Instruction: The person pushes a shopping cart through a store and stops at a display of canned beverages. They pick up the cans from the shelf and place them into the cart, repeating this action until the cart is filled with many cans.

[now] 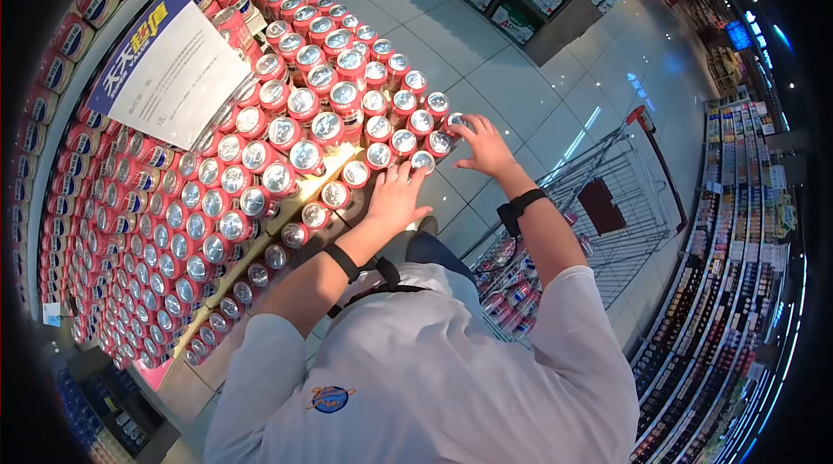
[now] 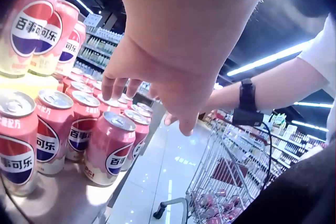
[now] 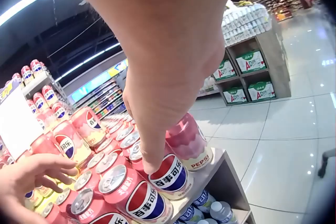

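Fingers (image 1: 401, 176) of our left hand (image 1: 395, 197) spread over cans (image 1: 304, 104); those of our right hand (image 1: 486, 144) press straight on one can (image 3: 170, 178). Only the right wrist view shows bottles (image 3: 210, 211) below.

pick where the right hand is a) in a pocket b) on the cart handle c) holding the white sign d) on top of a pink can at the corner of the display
d: the right hand rests its fingertips on the top of a pink can at the corner of the display shelf
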The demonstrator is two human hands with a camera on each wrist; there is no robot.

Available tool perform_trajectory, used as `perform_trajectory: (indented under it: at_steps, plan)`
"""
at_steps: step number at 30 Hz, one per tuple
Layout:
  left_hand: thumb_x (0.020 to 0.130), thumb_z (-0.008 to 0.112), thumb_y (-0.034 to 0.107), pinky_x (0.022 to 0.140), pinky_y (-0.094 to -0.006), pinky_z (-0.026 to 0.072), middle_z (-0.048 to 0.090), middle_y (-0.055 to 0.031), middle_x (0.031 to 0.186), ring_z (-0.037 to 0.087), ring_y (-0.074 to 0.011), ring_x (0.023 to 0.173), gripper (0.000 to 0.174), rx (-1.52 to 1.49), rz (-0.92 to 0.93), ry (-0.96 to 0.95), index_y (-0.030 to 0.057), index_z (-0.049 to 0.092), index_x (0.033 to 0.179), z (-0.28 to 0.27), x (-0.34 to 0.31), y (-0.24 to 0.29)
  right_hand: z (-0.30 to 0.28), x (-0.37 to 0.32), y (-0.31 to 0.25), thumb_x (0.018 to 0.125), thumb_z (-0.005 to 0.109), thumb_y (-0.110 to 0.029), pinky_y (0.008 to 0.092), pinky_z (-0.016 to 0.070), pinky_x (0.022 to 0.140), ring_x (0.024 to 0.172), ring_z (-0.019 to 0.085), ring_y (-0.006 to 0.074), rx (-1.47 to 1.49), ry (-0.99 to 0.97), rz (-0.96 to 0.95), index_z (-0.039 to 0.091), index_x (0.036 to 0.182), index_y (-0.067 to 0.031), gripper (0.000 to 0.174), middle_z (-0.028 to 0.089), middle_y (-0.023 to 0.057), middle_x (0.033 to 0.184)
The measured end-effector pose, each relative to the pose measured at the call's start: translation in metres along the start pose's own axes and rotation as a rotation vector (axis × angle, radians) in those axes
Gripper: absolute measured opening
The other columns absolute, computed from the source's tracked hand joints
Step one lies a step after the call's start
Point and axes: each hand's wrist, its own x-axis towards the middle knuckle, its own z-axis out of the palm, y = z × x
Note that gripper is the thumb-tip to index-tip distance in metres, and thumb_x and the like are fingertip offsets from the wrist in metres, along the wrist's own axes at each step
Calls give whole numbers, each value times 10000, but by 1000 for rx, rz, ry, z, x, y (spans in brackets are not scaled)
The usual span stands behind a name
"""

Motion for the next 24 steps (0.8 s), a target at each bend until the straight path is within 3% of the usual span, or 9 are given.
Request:
perform_trajectory:
  at_steps: [4, 7, 11, 18, 24]
  plan:
    - [759, 822, 477, 969, -474, 415, 484, -165, 1340, 476, -337, 1201, 834, 143, -68, -19, 200, 467, 1461, 25, 25, 5, 5, 26, 27, 551, 945, -363, 534, 351, 1151, 1383, 402, 366, -7, -57, -197, 553, 1351, -279, 895, 470, 79, 1451]
    - [761, 811, 499, 939, -465, 421, 484, -150, 1343, 488, -321, 1173, 831, 228, -109, 41, 200, 474, 1458, 35, 34, 8, 16, 41, 48, 559, 929, -431, 526, 366, 1124, 1350, 423, 359, 16, -39, -350, 557, 1351, -280, 888, 479, 85, 1415]
    - [760, 791, 537, 903, -452, 427, 514, -85, 1191, 509, -261, 1070, 820, 303, -227, 3, 223, 489, 1455, 45, 46, 13, 34, 53, 61, 577, 894, -517, 504, 400, 1077, 1304, 446, 343, 44, -96, -460, 562, 1350, -268, 878, 506, 81, 1334]
    - [799, 733, 569, 853, -443, 440, 547, -84, 1032, 536, -255, 966, 779, 385, -220, 75, 128, 504, 1399, 69, 47, 5, 47, 59, 56, 604, 848, -607, 463, 455, 931, 1200, 485, 305, 97, -35, -479, 610, 1250, -211, 795, 535, 65, 1215]
    - [808, 735, 530, 833, -416, 463, 563, -101, 985, 561, -276, 940, 701, 267, -260, 110, 90, 518, 1310, 76, 50, 5, 54, 61, 55, 677, 773, -675, 476, 483, 906, 1219, 498, 289, -28, -66, -515, 596, 1228, -145, 785, 579, 75, 1225]
